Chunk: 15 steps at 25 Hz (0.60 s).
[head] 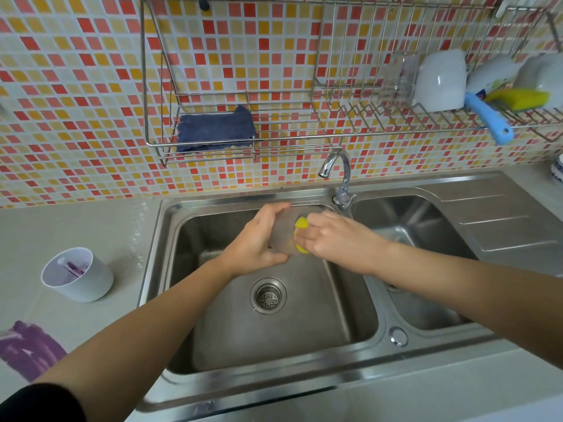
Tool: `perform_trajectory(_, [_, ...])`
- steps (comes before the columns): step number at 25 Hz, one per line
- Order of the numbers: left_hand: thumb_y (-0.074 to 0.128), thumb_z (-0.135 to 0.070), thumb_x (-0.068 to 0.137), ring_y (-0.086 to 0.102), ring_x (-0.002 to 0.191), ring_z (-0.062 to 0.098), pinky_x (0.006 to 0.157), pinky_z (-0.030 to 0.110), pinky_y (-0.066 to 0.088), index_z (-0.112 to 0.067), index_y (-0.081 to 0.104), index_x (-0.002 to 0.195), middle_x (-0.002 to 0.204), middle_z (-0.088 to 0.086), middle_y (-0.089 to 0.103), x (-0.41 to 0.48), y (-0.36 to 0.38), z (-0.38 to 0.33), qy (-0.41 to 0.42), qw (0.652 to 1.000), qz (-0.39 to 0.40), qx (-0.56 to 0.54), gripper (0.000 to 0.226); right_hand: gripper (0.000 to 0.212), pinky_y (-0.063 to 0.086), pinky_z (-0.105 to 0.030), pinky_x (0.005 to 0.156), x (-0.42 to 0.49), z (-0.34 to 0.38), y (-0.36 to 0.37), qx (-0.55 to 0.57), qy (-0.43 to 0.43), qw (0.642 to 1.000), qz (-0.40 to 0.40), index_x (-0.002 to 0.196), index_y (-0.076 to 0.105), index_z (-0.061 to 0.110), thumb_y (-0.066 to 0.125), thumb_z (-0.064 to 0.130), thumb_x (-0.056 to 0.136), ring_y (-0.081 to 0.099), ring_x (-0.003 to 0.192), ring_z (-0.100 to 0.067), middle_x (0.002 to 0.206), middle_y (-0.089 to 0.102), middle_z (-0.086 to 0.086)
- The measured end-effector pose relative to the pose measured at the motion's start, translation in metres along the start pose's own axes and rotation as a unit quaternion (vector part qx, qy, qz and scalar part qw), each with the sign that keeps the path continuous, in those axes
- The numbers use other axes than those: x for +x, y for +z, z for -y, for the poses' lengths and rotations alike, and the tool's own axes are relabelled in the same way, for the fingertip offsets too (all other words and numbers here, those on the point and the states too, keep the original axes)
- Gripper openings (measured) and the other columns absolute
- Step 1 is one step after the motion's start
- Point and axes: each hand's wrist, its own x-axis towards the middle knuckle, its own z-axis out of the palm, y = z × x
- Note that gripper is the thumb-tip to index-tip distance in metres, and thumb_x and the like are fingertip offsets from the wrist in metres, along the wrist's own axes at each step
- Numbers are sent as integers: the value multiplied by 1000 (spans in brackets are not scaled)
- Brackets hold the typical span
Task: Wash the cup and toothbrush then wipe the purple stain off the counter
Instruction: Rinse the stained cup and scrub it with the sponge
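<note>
A translucent cup (284, 237) is held above the left basin of the sink (304, 336), grasped around its side by the left grip (259, 242). A yellow sponge (301, 223) is clenched in the right grip (332, 236) and pressed at the cup's open end. On the surface (106, 226) left of the sink, a white tumbler (91, 287) is stood upright with the purple toothbrush (74, 269) inside. The purple stain (30, 348) is seen nearer, apart from the tumbler.

Place: home kitchen
Signs: double steel sink (304, 354), tap (338, 175), mosaic tile wall (76, 102), wire dish rack (359, 123) holding mugs (440, 80)
</note>
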Motion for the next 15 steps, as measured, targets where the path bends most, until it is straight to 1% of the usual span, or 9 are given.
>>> perform_trajectory(2, [82,-11,66,44,117,8,93,8,35,-9,31,138,132,0,43,-5,3,5,-13,1000,-20,-8,88,30,45,-32,70,-1,1,-7,167,65,982,67,96,65,18,72,6,70,47,76,-16,87,68,7])
perform_trajectory(3, [82,-11,66,45,117,9,92,9,34,-10,31,138,133,2,43,-7,4,7,-19,999,-28,-12,88,32,46,-34,74,-3,0,-9,204,83,971,97,101,63,17,70,6,72,46,79,-17,93,68,6])
perform_trajectory(4, [81,-12,66,45,118,10,93,11,35,-10,31,138,134,3,44,-8,4,7,-25,999,-35,-13,88,33,46,-35,76,-4,-1,-10,212,86,969,94,102,62,17,65,1,73,44,80,-17,96,68,6])
perform_trajectory(6, [80,-11,66,45,118,11,93,11,35,-9,31,138,134,4,44,-7,7,5,-30,999,-38,-10,87,37,46,-37,74,-4,0,-9,169,97,977,89,102,62,17,58,-5,73,39,78,-16,95,68,4])
perform_trajectory(8, [80,-9,66,45,116,10,88,1,32,-8,31,137,134,6,43,-5,12,2,-27,998,-49,-13,87,28,46,-34,68,-2,1,-9,152,101,979,89,97,64,15,65,1,74,37,73,-16,86,69,2])
perform_trajectory(10, [81,-9,67,46,116,12,85,-3,34,-7,31,136,135,7,42,-5,12,2,-27,998,-52,-27,86,29,43,-29,64,-1,2,-8,102,80,988,83,92,67,18,69,1,69,41,69,-16,80,68,6])
perform_trajectory(11, [82,-9,67,48,117,12,85,-1,39,-10,30,137,136,6,40,-5,9,2,-32,997,-37,-52,87,27,42,-27,64,-3,2,-7,42,61,994,79,86,67,21,71,4,66,46,70,-16,76,68,9])
perform_trajectory(13, [83,-12,66,47,121,10,87,7,45,-20,25,142,141,0,34,-6,1,2,-31,996,18,-86,96,16,40,-25,64,-9,-3,-4,-72,-9,997,41,73,66,25,74,13,65,51,75,-14,68,64,11])
perform_trajectory(15, [85,-18,63,39,127,5,100,12,39,-22,22,145,143,-4,34,-4,-2,1,6,999,38,-30,104,11,36,-26,64,-12,-2,1,-137,-56,989,28,69,65,25,71,15,71,49,80,-15,66,60,10])
